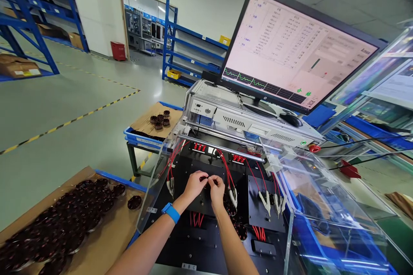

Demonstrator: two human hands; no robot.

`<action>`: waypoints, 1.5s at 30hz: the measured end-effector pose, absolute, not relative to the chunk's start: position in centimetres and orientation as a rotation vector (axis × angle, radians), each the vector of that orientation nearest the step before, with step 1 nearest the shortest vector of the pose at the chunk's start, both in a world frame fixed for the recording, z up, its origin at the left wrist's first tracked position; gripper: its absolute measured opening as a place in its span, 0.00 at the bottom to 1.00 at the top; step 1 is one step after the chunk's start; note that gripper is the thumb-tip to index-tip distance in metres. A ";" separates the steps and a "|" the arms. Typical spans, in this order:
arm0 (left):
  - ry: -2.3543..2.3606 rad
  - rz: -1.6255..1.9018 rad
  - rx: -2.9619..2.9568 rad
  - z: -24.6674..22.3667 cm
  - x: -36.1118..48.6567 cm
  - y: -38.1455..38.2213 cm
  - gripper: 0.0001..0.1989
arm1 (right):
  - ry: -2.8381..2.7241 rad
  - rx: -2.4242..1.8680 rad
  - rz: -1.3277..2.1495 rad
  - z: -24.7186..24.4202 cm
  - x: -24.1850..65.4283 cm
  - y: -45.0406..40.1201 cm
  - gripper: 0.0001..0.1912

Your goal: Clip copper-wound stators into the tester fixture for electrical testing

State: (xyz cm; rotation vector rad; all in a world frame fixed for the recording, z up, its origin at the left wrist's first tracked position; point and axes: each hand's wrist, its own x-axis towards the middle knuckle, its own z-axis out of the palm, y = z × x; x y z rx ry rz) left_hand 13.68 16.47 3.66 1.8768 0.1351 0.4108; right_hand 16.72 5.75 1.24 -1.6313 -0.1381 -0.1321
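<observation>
My left hand [194, 185], with a blue watch [171, 213] at its wrist, and my right hand [217, 190] meet over the black test panel [196, 167]. Thumb and fingers of each are pinched together, almost touching. Whatever lies between them is too small and dark to make out. To the left of my hands a white clip [171, 187] hangs on red wires. Just right of them is another white clip [232, 197], and further right more clips [265, 203] rest on a second black plate. Dark round parts like motor stators [240, 230] sit beside my right forearm.
Many dark round parts [61, 219] lie on a cardboard-lined tray at left; several more [158, 120] are on a tray behind. Clear plastic walls [155, 193] flank the fixture, with a metal rail [222, 148] across it. A monitor [290, 47] and red knob [314, 148] are above.
</observation>
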 end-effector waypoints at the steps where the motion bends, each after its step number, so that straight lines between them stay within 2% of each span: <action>1: 0.123 0.422 1.910 3.8 13.6 16.4 0.10 | -0.145 -1.652 -0.136 1.4 16.7 5.7 0.09; 8: 0.049 0.481 2.109 4.4 13.6 16.3 0.10 | -0.148 -1.705 -0.061 2.3 17.0 5.0 0.09; 16: 0.201 0.455 1.829 3.9 13.9 16.3 0.09 | -0.154 -1.595 0.127 3.6 17.6 5.1 0.08; 26: 0.216 0.428 1.673 2.4 14.0 16.6 0.06 | -0.080 -1.572 0.083 3.2 17.6 5.8 0.11; 37: 0.249 0.451 1.719 2.8 14.6 16.1 0.07 | 0.036 -1.576 0.041 2.3 18.0 6.7 0.08; 42: 0.268 0.440 1.726 2.7 14.9 16.1 0.07 | 0.000 -1.606 0.088 2.9 18.4 6.2 0.09; 45: 0.244 0.444 1.714 3.1 13.9 17.0 0.07 | -0.015 -1.642 0.005 3.2 19.1 3.8 0.13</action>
